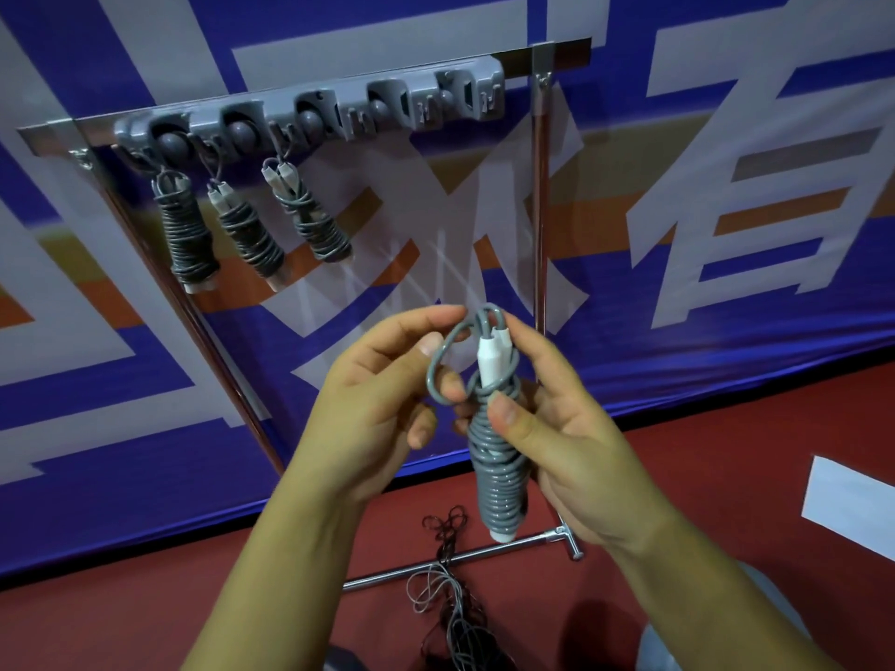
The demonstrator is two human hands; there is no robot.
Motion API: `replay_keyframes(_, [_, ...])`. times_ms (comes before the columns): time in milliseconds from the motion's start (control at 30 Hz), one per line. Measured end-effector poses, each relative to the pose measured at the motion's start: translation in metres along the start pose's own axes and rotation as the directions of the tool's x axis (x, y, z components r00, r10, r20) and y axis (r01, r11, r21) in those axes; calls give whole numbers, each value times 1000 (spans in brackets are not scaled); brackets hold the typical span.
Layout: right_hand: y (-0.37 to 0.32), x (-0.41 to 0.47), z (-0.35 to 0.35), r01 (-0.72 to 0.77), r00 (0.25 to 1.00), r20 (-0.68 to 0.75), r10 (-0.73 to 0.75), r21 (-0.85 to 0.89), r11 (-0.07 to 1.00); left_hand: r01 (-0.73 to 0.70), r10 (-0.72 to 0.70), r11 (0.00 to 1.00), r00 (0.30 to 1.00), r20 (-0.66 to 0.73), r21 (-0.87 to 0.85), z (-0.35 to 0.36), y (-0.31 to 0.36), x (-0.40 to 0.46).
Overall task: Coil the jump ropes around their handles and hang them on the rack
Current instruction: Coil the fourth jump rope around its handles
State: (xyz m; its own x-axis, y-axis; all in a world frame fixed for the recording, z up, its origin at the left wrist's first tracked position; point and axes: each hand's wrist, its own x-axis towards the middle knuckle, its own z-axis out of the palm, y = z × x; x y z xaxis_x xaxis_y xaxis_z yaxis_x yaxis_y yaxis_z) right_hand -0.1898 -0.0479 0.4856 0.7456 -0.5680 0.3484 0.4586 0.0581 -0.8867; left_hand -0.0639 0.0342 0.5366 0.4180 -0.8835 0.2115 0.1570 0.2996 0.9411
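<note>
The rack (310, 109) stands against the banner with three coiled jump ropes (189, 234) already hung at its left end, while the hooks to the right are free. More loose rope (455, 607) lies tangled on the floor, so coiling work likely remains. A fourth coiled rope (496, 477) is held in front: the right hand (562, 457) grips the wound handles, and the left hand (382, 394) pinches the last free loop (443, 360), apparently finishing the tuck before hanging.
</note>
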Motion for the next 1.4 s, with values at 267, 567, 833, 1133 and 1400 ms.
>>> replay_keyframes(267, [-5,2,-7,-7,1000,12,9,-138,990,6,-5,988,1000,-10,152,0,6,-2])
replay_keyframes(567, [1,-3,-7,-61,996,49,75,-236,970,-65,-28,850,985,168,523,-12,32,1])
replay_keyframes(833, [-2,-1,-10,-64,993,81,81,-192,979,-60,-97,831,963,251,553,-19,42,0])
replay_keyframes(1133, [-5,1,-12,-119,982,109,151,-260,958,-116,-21,819,973,232,561,-22,35,3])
replay_keyframes(1400, [-11,-2,-17,-117,980,118,164,-330,937,-104,-88,851,938,336,514,-30,39,3])
